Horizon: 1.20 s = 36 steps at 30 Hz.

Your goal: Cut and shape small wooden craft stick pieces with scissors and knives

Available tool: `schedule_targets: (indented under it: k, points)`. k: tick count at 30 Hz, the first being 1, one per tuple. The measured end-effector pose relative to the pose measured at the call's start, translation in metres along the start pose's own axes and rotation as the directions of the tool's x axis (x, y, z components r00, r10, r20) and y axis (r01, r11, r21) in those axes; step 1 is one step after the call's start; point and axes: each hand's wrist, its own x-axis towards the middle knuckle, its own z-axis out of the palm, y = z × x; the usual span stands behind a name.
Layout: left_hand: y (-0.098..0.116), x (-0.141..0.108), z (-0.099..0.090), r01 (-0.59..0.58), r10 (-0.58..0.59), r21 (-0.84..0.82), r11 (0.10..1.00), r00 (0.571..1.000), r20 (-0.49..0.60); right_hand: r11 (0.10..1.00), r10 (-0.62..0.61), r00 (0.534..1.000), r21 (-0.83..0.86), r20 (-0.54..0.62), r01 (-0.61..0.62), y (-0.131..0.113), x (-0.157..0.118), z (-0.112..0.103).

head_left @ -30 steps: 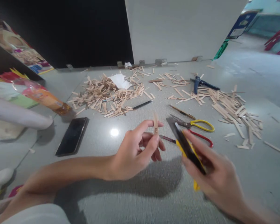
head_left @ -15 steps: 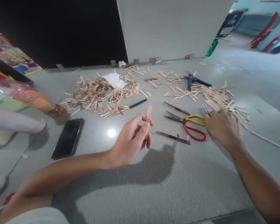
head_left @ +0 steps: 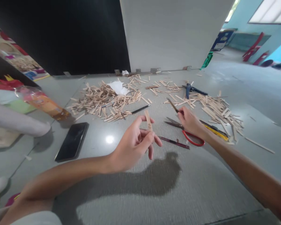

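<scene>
Holding wooden stick and slim tool, far ends free, hands apart.

Place: an indoor room is serving as a makeshift craft spot; nothing clear is telling home from school.
Floor: grey tiled floor is stretching back into the room.
Craft: wooden sticks are lying in loose heaps, with scissors and a yellow cutter resting nearby.
Belongings: a phone and a drink bottle are sitting leftward.
Backdrop: a black panel and a white panel are standing behind.
Far end: a blue wall and a window are showing.
</scene>
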Motion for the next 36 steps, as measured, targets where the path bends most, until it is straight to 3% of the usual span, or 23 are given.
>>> schedule_targets:
  k: [2,5,7,9,14,20,26,31,34,36]
  points:
    - [0.002,0.000,0.000,0.007,-0.005,-0.049,0.999,0.999,0.033,0.993,-0.011,1.000,0.118,0.013,0.010,-0.027,-0.029,-0.013]
    - [0.003,0.000,0.001,0.040,-0.026,-0.155,0.987,0.995,0.095,0.847,-0.003,1.000,0.532,0.031,-0.014,-0.070,-0.076,-0.030]
    - [0.003,-0.002,0.002,0.067,-0.040,-0.213,0.975,0.991,0.127,0.779,-0.040,0.999,0.626,-0.014,0.040,-0.090,-0.102,-0.035]
    - [0.001,-0.003,0.003,0.069,-0.040,-0.248,0.966,0.992,0.123,0.769,-0.083,0.997,0.636,-0.006,0.068,-0.100,-0.120,-0.036]
    - [-0.008,-0.004,0.006,0.016,0.000,-0.231,0.973,0.998,0.069,0.818,-0.161,0.986,0.555,-0.031,0.151,-0.094,-0.135,-0.033]
    - [-0.014,-0.002,0.006,0.038,-0.031,-0.128,0.991,0.998,0.053,0.872,-0.117,0.989,0.486,0.086,0.061,-0.086,-0.134,-0.037]
    - [-0.020,-0.003,0.005,-0.021,0.018,0.058,0.998,0.999,0.040,0.886,-0.080,0.995,0.462,0.057,0.044,-0.089,-0.137,-0.038]
    - [-0.025,-0.005,0.004,-0.116,0.112,0.259,0.959,0.993,0.030,0.849,-0.003,0.987,0.522,0.160,-0.082,-0.089,-0.138,-0.041]
    - [-0.024,-0.004,0.002,-0.123,0.121,0.307,0.944,0.992,0.026,0.804,0.032,0.966,0.568,0.256,-0.177,-0.087,-0.138,-0.044]
    - [-0.022,-0.003,0.000,-0.133,0.127,0.309,0.942,0.991,0.038,0.809,0.058,0.965,0.554,0.255,-0.195,-0.087,-0.137,-0.044]
